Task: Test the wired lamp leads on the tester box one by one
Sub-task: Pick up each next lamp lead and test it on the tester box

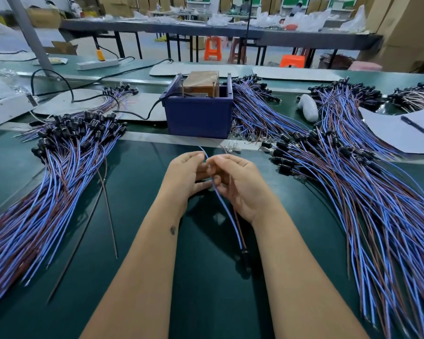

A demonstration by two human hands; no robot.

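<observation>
Head view: both hands work one lamp lead at frame centre.
Left hand (185, 173) and right hand (239, 184) pinch the blue-and-brown lamp lead (227, 211), its black holder dangling low over the green tabletop (145, 204); the blue tester box (198, 111) sits above.

A factory assembly hall: green conveyor benches (137, 204) heaped with wire lead bundles (367, 192), long worktables (206, 29), plastic stools (213, 48), and, far off, probably stacked cartons (406, 28).

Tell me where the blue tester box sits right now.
The blue tester box sits centre of the head view, beyond both hands, between the two nearest lead piles.
</observation>
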